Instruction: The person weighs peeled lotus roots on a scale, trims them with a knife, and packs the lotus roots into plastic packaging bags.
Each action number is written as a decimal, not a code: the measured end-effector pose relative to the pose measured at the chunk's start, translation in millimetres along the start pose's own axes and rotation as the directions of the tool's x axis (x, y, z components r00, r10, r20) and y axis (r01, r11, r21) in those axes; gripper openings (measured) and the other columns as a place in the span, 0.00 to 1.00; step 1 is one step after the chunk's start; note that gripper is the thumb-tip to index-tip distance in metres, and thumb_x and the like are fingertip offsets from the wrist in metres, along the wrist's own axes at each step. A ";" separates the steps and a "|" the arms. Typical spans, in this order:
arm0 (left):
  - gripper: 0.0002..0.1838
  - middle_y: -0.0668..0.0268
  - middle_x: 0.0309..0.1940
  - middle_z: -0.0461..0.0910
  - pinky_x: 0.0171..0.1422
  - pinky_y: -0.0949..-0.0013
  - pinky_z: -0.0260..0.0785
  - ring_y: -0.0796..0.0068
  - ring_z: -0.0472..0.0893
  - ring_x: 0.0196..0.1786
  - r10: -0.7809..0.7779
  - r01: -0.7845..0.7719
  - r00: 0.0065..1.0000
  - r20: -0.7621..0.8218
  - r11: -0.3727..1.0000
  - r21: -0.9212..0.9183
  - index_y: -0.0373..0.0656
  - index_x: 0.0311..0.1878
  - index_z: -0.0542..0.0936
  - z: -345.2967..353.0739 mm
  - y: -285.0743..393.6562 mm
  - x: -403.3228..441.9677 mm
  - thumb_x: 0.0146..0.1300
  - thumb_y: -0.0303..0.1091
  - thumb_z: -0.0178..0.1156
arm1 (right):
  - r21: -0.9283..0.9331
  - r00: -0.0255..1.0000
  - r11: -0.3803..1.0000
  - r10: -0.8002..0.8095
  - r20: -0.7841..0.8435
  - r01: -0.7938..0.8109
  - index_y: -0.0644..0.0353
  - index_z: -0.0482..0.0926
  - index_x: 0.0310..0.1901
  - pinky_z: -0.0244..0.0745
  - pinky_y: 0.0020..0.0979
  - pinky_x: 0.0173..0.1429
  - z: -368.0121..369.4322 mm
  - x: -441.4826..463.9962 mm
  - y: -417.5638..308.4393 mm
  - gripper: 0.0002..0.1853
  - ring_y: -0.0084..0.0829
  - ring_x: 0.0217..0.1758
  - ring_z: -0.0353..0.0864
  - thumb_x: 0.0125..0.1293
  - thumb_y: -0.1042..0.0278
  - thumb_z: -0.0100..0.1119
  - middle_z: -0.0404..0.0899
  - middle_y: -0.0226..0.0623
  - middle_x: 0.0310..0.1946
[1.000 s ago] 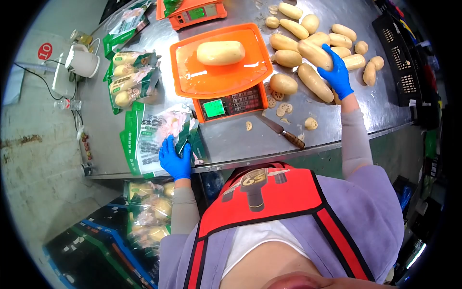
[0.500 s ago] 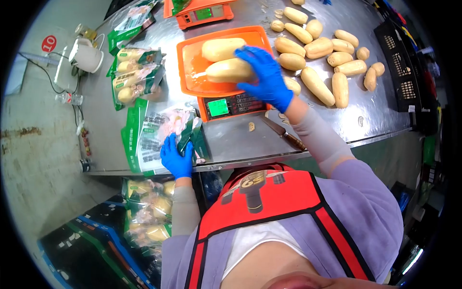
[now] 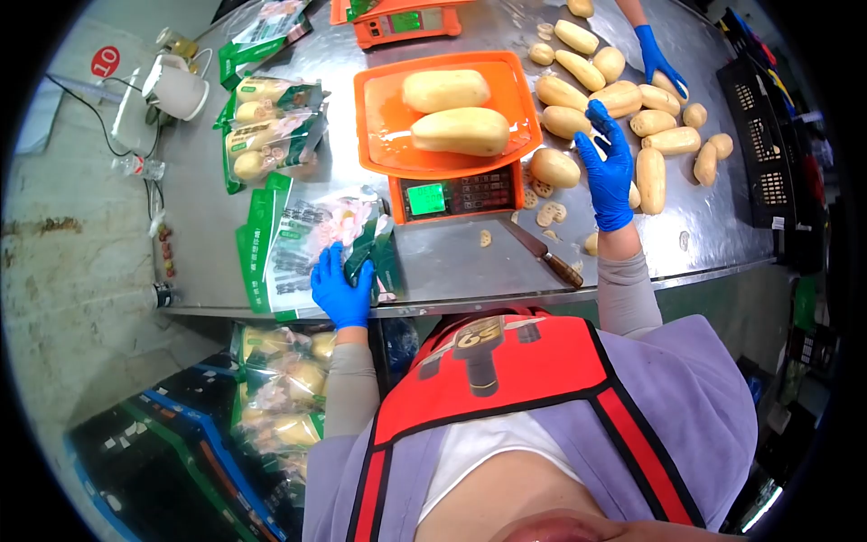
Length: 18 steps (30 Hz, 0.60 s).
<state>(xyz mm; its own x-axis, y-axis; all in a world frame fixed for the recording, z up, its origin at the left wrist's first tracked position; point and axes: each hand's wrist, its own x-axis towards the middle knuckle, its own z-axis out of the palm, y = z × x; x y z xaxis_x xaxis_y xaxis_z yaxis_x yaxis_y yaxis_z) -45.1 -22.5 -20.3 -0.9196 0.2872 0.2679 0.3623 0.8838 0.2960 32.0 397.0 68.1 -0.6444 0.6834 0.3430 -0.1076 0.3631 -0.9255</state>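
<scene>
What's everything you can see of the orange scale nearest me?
The orange scale stands on the metal table. Its shallow, glossy, plastic-looking tray bears two pale lotus roots, side by side. Below, a dark panel has a lit green display and keys. The left hand and right hand are clear of it.

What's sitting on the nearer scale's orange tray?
On the shiny orange plastic tray lie two pale yellow, oblong lotus root segments, side by side. The tray surface directly beneath them is covered, so I can't see what's there.
</scene>
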 end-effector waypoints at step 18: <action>0.31 0.53 0.55 0.73 0.63 0.58 0.60 0.54 0.71 0.58 -0.098 0.061 0.992 -0.078 0.922 -0.381 0.40 0.60 0.71 -24.5 -1.3 -17.2 0.53 0.38 0.66 | -0.014 0.702 1.000 -0.007 0.713 0.024 0.53 0.64 0.65 0.62 0.31 0.66 93.5 90.1 16.8 0.34 0.29 0.63 0.68 0.57 0.62 0.66 0.69 0.36 0.61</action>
<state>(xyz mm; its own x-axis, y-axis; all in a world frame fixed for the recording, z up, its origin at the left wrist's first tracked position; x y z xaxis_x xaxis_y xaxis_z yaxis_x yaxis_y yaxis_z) -26.1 -37.7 -2.9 -0.9360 0.1699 0.3083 0.3361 0.6918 0.6391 -98.7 405.5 68.4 -0.9909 0.0258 0.1324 -0.1121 0.3880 -0.9148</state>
